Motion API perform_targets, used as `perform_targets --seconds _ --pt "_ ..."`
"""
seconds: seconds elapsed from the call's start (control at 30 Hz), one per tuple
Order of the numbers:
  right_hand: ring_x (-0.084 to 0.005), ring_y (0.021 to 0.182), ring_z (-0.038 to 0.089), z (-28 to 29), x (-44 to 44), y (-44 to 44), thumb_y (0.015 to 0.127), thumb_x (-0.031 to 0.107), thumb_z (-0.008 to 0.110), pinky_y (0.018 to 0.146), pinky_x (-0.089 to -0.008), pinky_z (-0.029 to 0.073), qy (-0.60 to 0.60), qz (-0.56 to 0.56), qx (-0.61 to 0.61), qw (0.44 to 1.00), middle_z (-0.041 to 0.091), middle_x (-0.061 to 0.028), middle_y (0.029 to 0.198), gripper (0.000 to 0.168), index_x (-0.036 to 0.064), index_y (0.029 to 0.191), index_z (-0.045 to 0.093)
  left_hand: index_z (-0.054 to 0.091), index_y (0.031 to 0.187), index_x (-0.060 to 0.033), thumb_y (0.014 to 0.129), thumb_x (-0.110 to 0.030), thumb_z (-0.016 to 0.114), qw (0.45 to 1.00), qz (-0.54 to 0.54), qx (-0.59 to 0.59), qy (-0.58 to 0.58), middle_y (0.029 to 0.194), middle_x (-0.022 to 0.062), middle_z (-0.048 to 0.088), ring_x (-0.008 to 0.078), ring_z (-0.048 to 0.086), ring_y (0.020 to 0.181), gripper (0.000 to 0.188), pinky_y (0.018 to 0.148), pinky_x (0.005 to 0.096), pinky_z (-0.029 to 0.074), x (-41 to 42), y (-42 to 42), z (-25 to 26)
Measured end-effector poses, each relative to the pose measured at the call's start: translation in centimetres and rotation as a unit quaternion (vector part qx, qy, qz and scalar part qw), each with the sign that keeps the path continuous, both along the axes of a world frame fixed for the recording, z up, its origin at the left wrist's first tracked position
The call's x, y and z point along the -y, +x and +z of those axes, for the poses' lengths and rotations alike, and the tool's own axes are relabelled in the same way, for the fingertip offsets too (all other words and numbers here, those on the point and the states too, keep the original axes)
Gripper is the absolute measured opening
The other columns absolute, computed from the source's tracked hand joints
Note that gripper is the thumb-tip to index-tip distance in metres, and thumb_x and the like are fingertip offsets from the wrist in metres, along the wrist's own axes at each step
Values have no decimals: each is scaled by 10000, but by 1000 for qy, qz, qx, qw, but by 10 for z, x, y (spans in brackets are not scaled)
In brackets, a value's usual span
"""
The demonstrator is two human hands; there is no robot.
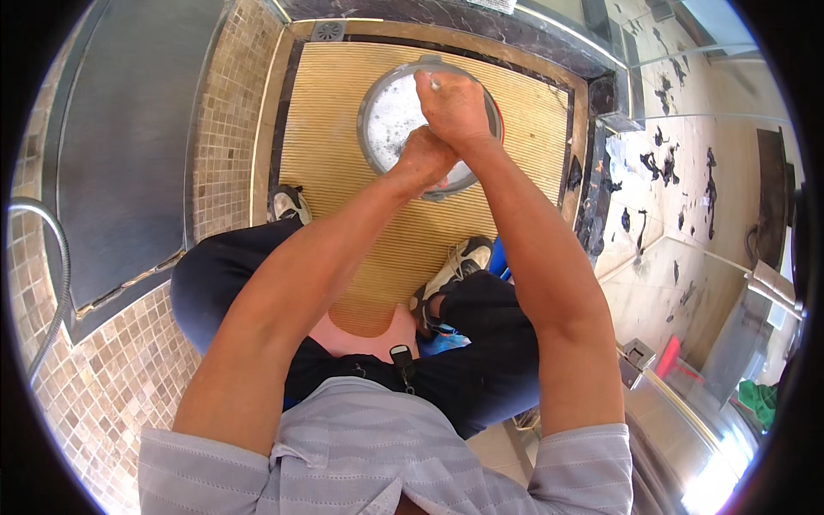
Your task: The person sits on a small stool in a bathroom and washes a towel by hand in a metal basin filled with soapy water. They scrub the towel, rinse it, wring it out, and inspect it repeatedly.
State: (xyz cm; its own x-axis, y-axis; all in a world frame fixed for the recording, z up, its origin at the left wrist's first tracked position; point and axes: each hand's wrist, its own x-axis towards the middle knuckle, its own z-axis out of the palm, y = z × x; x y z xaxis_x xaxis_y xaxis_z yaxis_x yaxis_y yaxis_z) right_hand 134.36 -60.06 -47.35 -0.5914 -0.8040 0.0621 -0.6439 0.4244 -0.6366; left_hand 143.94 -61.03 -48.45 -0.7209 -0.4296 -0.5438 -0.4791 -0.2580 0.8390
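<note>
A grey round bucket stands before me, with white suds across the water in it. Over it, my right hand is curled into a fist, and a small white spot that may be foam shows by the thumb. My left hand is nearer to me, its fingers bent and turned down, touching or overlapped by my right wrist. What either hand grips is hidden. A small reddish patch shows beside my left wrist at the bucket's near rim; what it belongs to is unclear.
The bucket rests on a ribbed yellowish floor with a metal drain at its far left corner. A dark panel and mosaic tiles line the left side. Glass edges and a ledge run along the right. A metal hose hangs far left.
</note>
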Motion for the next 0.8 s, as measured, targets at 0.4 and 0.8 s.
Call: perform_targets --seconds 0.4,0.8 --pt "-393 786 655 -40 -10 24 900 360 548 759 -483 515 68 -84 -5 994 676 -217 816 385 28 769 694 599 1004 64 802 -347 661 971 -2 77 -228 896 204 680 338 683 809 462 697 437 532 -19 13 -89" --pt "-332 1121 525 91 -40 -30 932 586 451 794 -501 521 -134 -114 476 862 424 -128 1364 670 93 1378 368 512 1139 -44 701 -393 779 933 -13 7 -359 1060 195 634 371 608 1010 621 852 447 487 38 17 89"
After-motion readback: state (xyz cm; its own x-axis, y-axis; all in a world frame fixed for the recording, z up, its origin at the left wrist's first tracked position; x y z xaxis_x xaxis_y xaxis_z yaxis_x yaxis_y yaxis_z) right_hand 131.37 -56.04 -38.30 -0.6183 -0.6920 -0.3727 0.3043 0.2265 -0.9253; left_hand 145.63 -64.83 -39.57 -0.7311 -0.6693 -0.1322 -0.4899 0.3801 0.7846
